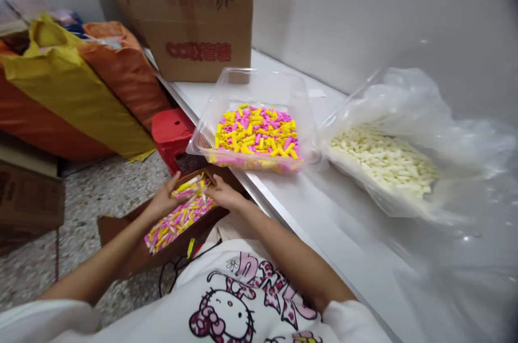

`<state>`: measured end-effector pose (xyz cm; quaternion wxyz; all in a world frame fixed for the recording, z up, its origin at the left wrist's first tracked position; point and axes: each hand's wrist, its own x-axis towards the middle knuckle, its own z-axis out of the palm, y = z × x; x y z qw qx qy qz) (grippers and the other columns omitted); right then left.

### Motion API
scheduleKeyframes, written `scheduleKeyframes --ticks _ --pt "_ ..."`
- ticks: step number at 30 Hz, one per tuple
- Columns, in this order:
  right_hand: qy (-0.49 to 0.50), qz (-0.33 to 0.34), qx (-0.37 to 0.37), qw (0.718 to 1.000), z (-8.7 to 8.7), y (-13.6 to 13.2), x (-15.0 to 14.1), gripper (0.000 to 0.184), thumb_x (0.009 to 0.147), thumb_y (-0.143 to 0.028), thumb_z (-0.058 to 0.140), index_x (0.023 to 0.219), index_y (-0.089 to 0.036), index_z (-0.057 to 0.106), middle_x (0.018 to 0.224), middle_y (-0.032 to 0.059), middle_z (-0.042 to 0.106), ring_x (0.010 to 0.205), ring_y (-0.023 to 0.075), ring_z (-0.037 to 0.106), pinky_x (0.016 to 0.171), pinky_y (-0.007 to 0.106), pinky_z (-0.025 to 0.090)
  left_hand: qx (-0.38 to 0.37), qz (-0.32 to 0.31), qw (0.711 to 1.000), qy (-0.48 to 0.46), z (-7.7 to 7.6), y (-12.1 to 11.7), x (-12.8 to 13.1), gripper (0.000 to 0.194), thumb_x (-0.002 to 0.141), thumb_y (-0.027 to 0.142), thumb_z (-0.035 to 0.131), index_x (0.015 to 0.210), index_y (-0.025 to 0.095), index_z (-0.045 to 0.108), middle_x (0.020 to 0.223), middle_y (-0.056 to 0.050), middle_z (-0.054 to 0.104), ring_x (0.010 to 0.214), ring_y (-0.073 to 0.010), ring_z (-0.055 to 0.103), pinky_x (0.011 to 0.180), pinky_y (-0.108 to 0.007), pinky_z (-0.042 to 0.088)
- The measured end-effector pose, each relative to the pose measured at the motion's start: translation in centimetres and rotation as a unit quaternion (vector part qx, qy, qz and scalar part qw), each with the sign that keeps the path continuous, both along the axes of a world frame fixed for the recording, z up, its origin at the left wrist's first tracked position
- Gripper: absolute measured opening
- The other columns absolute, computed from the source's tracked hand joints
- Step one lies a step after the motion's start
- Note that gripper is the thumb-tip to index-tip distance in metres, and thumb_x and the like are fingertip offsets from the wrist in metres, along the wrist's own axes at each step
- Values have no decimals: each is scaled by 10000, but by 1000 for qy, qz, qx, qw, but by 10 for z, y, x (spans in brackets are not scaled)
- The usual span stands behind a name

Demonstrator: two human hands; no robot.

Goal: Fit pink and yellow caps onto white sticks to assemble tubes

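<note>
My left hand [165, 198] is over the far end of an open cardboard box [216, 220], its fingers apart beside the small pink and yellow pieces inside. Opposite it, my right hand [223, 193] reaches over the box's other side, fingers spread, close to a white-tipped piece. Many pink and yellow tubes [178, 226], some with whitish ends, fill the box. On the table, a clear plastic tub [263, 81] holds loose short pink and yellow tubes [259, 132]. To its right, an open clear plastic bag [421, 95] contains many cream-coloured pieces [384, 159].
A large taped carton [194, 19] stands at the back of the white table [324, 246], against the wall. A red plastic stool [172, 132] is beside the table edge. Orange and yellow bags [81, 95] and another carton [30, 203] stand on the speckled floor at left.
</note>
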<state>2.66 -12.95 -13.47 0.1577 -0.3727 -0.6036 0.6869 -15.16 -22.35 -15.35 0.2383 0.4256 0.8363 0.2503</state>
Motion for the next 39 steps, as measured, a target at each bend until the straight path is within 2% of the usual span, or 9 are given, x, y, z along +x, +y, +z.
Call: scheduleKeyframes --ticks 3,7,11,14,18,22,26,32,39 --pt "-58 56 -24 996 -7 2 33 297 771 -307 572 1046 -197 548 812 5 623 787 174 621 681 313 505 -26 154 985 71 -4 -8 -42 657 656 379 658 1199 34 522 1061 -194 619 1001 -349 582 856 -475 467" --pt "-58 32 -9 998 11 -4 96 167 829 -291 486 922 -183 573 752 1 610 685 135 599 649 277 493 169 213 956 114 36 20 -41 424 804 345 504 1166 126 539 1021 -90 646 927 -228 613 828 -378 496" --pt "-86 -16 65 994 55 -9 146 207 866 -344 464 965 -204 579 786 5 623 712 139 605 703 293 493 342 40 935 81 105 85 9 346 829 402 483 1070 180 591 926 -25 664 793 -160 618 729 -279 503" --pt "-116 -65 96 987 86 -9 179 257 884 -397 444 1024 -228 575 862 21 646 754 159 623 736 324 502 202 -224 945 125 138 138 44 273 826 341 453 953 186 638 860 -27 681 739 -162 609 685 -242 466" --pt "-152 -141 109 972 110 -9 219 312 872 -458 453 1063 -244 577 901 40 656 773 182 641 766 364 516 -78 -388 891 222 134 196 65 191 748 321 538 809 175 645 753 -59 666 701 -207 597 603 -249 401" --pt "-178 -191 102 960 121 -13 247 354 875 -482 443 1077 -221 570 933 57 655 802 182 642 784 368 519 -136 -425 871 205 107 219 74 107 617 257 626 635 155 600 657 -61 635 617 -199 571 516 -234 338" --pt "-179 -206 118 955 133 -10 266 359 869 -490 455 1054 -207 575 907 46 655 781 166 632 765 346 520 -131 -457 862 175 100 221 84 37 627 178 552 644 154 574 658 -43 622 598 -163 546 504 -221 312" --pt "-207 -298 236 902 158 51 302 291 853 -434 490 985 -194 589 842 29 662 676 129 607 664 268 496 -12 -467 884 19 133 227 116 230 812 372 427 740 172 515 600 -2 564 551 -141 540 515 -222 366" --pt "-470 -139 322 810 121 156 296 213 768 -184 547 959 -165 640 926 63 690 857 179 603 685 233 397 67 -317 879 -350 156 217 169 372 745 525 598 759 189 439 525 46 532 395 -83 429 394 -193 298"
